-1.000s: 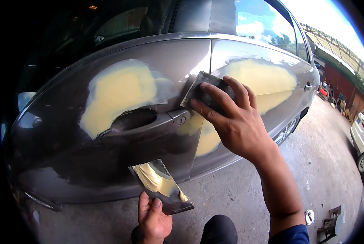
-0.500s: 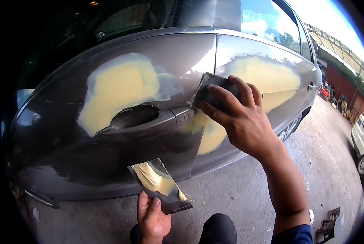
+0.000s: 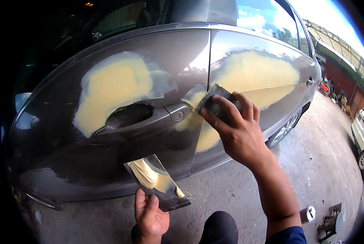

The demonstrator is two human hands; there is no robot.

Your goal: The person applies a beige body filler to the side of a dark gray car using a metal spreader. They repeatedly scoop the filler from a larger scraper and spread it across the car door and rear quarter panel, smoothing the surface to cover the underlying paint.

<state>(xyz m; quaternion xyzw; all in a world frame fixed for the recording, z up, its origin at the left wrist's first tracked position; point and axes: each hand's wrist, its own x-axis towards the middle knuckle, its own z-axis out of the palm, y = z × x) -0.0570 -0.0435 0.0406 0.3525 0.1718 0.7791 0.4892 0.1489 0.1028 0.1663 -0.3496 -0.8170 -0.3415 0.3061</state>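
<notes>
My right hand (image 3: pixel 241 132) presses a dark flat spreader (image 3: pixel 206 101) against the grey car door (image 3: pixel 56 154) at the seam beside the door handle (image 3: pixel 151 126), over a smaller patch of pale-yellow filler (image 3: pixel 190 122). Low in view, my left hand (image 3: pixel 151 217) grips a dark mixing plate (image 3: pixel 169 201) with a thick smear of yellow filler on it, held in front of the door. A large filler patch (image 3: pixel 110 87) lies above the handle, and another (image 3: pixel 255 77) spreads across the door to the right.
The concrete floor (image 3: pixel 255 195) runs below and right of the car. A can (image 3: pixel 308 213) and a small dark stool (image 3: pixel 328 227) stand at lower right. A white car (image 3: pixel 362 132) is parked at far right, with clutter (image 3: pixel 336 97) along a red wall.
My right hand has moved the spreader down along the seam, where a fresh yellow smear now shows just right of the handle's top. The view has shifted slightly; my left hand still holds the plate.
</notes>
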